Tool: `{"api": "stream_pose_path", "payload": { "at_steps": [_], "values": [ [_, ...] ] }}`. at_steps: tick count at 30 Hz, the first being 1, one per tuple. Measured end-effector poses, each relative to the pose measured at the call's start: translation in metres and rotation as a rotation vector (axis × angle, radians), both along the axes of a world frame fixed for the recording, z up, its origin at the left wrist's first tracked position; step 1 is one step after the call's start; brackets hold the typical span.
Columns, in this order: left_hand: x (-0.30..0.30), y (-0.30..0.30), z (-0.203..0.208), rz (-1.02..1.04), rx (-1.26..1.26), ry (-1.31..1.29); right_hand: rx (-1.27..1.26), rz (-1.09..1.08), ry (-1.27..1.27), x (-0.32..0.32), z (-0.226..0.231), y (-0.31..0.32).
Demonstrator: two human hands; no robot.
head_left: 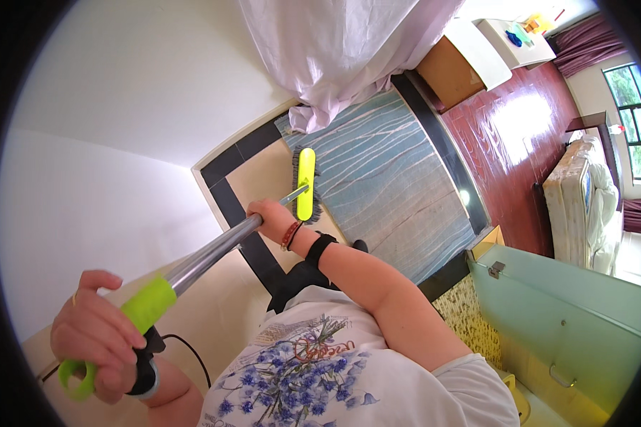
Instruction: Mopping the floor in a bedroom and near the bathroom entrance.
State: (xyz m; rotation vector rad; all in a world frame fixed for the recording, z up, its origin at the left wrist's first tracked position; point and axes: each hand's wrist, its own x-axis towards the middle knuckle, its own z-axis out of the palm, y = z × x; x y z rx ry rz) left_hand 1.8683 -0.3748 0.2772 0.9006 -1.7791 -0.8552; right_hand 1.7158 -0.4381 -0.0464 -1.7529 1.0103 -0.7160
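Left hand (98,341) first: its fingers are wrapped round the lime-green grip (149,302) of a dust mop (217,252), well to the left of the blue striped rug (406,192). Nearer the rug, the right hand (269,219) closes around the metal pole low down, just above the mop head (306,181). That head, lime green with a grey fringe, sits at the rug's left edge, beside the beige floor tile (256,181) — whether it presses down there, I can't tell from where I stand.

A red beaded bracelet (290,235) and a black wristband (322,246) circle the right wrist. Over the rug's far left corner hangs the bunched hem of a pale pink curtain (349,57). Right of the rug lie glossy reddish floorboards (488,156) and, farther off, a mattress (568,206); near its close right corner stands a frosted glass door (570,292).
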Motion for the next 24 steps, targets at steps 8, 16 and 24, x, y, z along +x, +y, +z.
{"api": "stream_pose_path", "payload": {
  "at_steps": [8,16,24],
  "values": [
    [0.027,0.008,-0.008,0.082,0.009,0.116,-0.084,0.117,0.141,-0.031,0.023,-0.024],
    [-0.062,-0.023,-0.102,0.309,0.373,0.299,-0.022,0.102,0.564,-0.190,-0.038,-0.052],
    [-0.201,-0.053,-0.177,0.141,0.808,0.494,0.125,0.128,0.770,-0.384,-0.090,-0.068]
  ]
}}
